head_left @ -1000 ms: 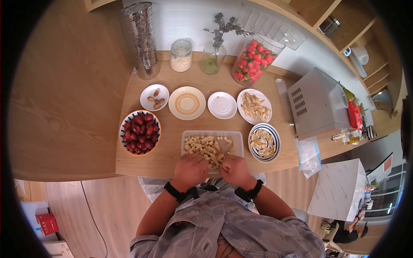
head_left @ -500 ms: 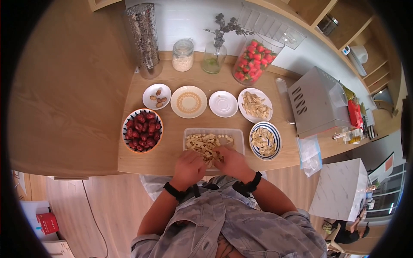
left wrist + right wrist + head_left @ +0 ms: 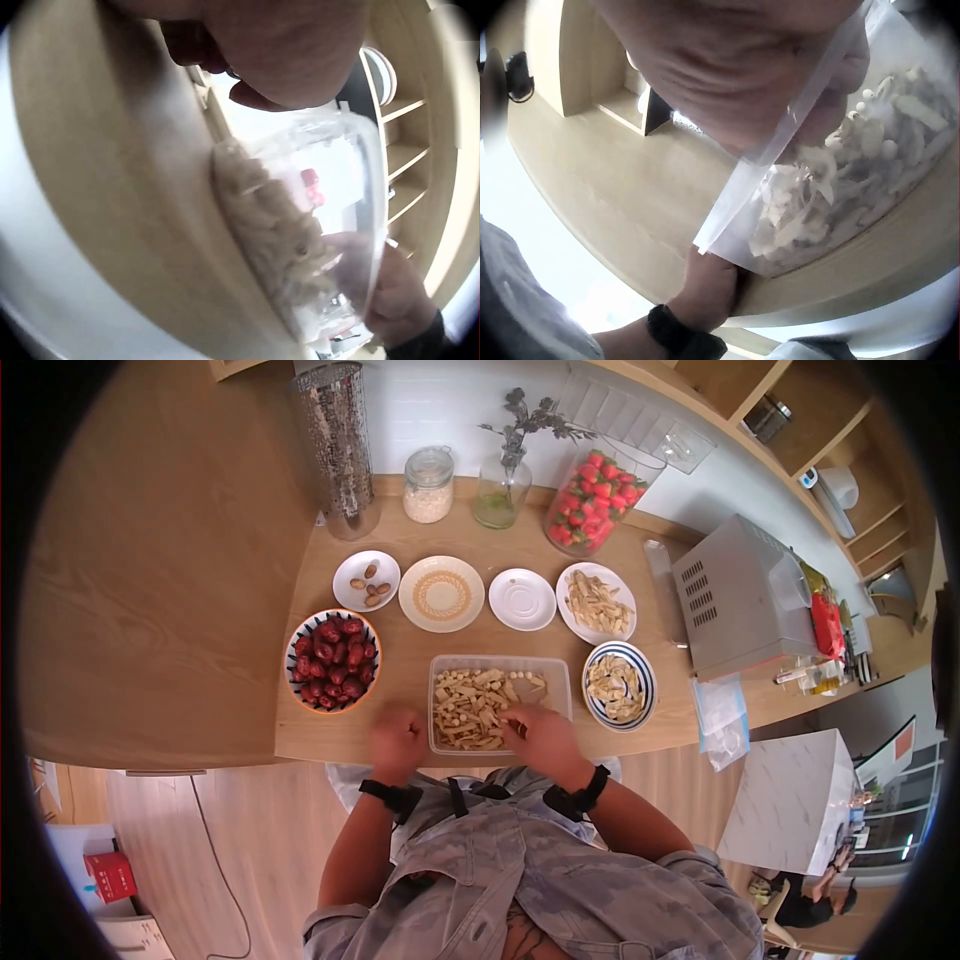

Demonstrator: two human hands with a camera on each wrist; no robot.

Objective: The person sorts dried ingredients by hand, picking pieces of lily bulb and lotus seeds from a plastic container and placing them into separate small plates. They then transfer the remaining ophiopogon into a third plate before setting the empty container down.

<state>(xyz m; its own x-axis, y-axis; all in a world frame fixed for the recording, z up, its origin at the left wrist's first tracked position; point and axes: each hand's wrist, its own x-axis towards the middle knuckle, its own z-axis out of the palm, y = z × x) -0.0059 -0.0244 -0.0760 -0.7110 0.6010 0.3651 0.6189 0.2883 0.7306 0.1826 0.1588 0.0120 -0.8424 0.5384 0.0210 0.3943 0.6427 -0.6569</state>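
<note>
The right hand (image 3: 540, 738) is reaching into the clear plastic container (image 3: 555, 678) and its fingers are closing on the pale dried pieces (image 3: 475, 705). The left hand (image 3: 398, 740) is resting curled at the container's near left corner. The sorting step seems in hand; next, lifting a piece out cleanly.

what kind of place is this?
Likely a home kitchen or a food-prep counter: a wooden countertop with bowls and plates of snacks, such as the bowl of red dates, a jar of strawberries, and a metal countertop appliance beside wall shelves.
</note>
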